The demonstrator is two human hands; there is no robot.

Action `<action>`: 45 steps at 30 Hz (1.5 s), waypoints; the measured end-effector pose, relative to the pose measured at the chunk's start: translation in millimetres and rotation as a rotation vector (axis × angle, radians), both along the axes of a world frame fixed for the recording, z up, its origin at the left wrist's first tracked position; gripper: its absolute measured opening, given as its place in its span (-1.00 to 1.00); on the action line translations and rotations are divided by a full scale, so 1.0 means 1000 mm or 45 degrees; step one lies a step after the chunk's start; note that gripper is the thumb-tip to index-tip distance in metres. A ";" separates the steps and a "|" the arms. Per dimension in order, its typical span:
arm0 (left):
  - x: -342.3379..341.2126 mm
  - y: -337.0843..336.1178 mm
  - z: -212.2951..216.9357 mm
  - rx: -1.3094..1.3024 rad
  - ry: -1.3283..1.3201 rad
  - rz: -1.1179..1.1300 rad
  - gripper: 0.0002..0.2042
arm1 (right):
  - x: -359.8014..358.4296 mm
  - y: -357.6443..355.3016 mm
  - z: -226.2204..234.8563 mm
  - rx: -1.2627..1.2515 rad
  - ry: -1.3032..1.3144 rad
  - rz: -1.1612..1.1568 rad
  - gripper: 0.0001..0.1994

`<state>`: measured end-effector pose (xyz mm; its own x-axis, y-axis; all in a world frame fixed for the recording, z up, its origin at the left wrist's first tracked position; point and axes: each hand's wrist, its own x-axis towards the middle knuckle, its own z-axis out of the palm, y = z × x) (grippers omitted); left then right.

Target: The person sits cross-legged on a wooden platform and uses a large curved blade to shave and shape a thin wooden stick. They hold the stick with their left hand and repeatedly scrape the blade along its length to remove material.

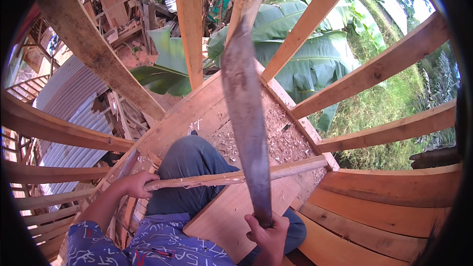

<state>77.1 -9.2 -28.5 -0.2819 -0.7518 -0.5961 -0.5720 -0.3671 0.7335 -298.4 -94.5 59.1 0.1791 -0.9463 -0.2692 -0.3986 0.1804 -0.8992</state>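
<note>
My left hand (136,184) is closed around the near end of a roughly trimmed wooden stick (209,180). The stick runs to the right across my raised knee, and its far end rests by the corner of the wooden platform. In my right hand (270,238) is a machete (246,93), gripped at its dark handle. Its broad, worn blade points up and away, passing in front of the stick in this view; whether blade and stick touch I cannot tell. Below the stick, a flat wooden board (234,224) lies slanted against my legs.
Wood shavings (288,123) cover the platform floor (202,106). Upright wooden slats (189,29) fan out around me, and stacked planks (369,207) form the right side. Beyond stand banana leaves (315,59), a corrugated metal sheet (74,98) and scattered timber.
</note>
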 end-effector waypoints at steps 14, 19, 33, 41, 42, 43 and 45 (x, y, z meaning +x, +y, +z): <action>0.008 -0.009 0.000 0.146 -0.024 -0.056 -0.57 | 0.005 -0.024 0.006 0.015 -0.216 -0.407 -0.85; 0.007 -0.002 -0.007 -0.020 0.016 -0.067 -0.58 | -0.003 -0.027 0.020 0.017 -0.298 -0.388 -0.86; 0.010 0.002 -0.011 0.010 0.037 -0.021 -0.56 | -0.009 -0.031 0.013 0.006 -0.359 -0.434 -0.83; 0.010 -0.001 -0.009 0.065 -0.015 -0.040 -0.60 | -0.011 -0.025 0.011 0.139 -0.215 -0.397 -0.84; 0.008 -0.002 -0.007 0.078 -0.013 -0.032 -0.60 | -0.012 -0.025 0.012 0.170 -0.280 -0.425 -0.84; 0.008 -0.001 -0.007 0.082 -0.004 -0.017 -0.60 | -0.014 -0.024 0.014 0.161 -0.295 -0.437 -0.84; 0.007 -0.005 -0.009 0.081 0.015 -0.010 -0.61 | -0.017 -0.024 0.022 0.132 -0.324 -0.483 -0.84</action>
<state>84.3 -14.4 -37.2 -0.2951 -0.7101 -0.6393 -0.5665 -0.4088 0.7156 -315.8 -118.1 80.9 -0.1019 -0.9280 -0.3584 -0.0564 0.3651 -0.9293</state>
